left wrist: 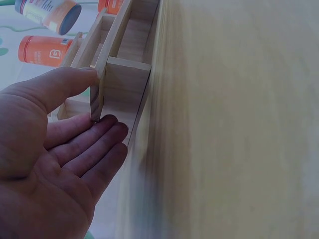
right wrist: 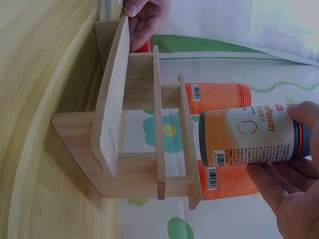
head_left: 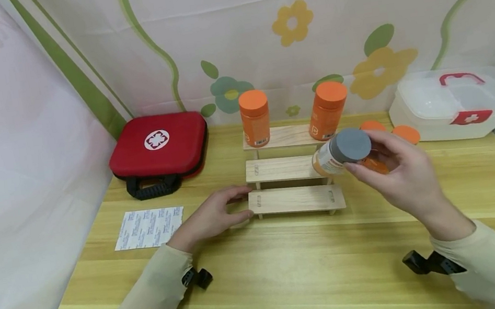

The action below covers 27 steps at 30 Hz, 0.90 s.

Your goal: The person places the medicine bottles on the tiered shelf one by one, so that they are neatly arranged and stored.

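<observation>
My right hand (head_left: 404,174) grips a pill bottle (head_left: 328,160) with a dark grey lid, held tilted above the right end of a three-step wooden rack (head_left: 298,199). The right wrist view shows the label of this bottle (right wrist: 244,134), orange and white with a large C; thumb and fingers hold it at the lid end. My left hand (head_left: 213,213) is at the rack's left end, thumb and forefinger pinching the end of the lowest step (left wrist: 98,94). Two orange bottles, left (head_left: 255,119) and right (head_left: 328,111), stand on the top step.
Behind my right hand are two more orange-lidded bottles (head_left: 406,135), partly hidden. A red first-aid case (head_left: 158,146) and a printed white sheet (head_left: 149,228) lie at left. At back right stands a white box (head_left: 442,119) with a clear lid. A patterned curtain (head_left: 234,29) hangs behind.
</observation>
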Each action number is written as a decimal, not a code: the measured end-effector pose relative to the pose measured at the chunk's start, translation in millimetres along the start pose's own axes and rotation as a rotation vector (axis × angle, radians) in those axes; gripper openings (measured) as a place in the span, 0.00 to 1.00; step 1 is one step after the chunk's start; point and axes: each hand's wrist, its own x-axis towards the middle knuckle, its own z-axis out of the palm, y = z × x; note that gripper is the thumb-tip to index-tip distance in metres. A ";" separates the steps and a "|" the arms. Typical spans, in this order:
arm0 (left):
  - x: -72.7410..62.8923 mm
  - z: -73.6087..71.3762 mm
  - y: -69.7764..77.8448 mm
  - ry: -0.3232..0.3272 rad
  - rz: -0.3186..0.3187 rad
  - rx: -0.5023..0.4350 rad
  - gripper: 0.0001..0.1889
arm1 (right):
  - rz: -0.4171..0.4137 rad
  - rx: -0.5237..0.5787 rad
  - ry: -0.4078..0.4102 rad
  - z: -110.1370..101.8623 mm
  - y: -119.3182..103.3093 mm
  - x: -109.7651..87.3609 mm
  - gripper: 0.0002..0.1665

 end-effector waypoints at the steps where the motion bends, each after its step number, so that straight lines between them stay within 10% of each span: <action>1: -0.1 0.0 -0.2 0.000 0.000 0.001 0.31 | -0.001 0.016 0.000 1.6 -0.3 1.4 0.40; 27: 0.2 0.6 -0.9 -0.002 -0.005 0.002 0.32 | 0.024 0.171 -0.048 48.3 1.8 22.8 0.36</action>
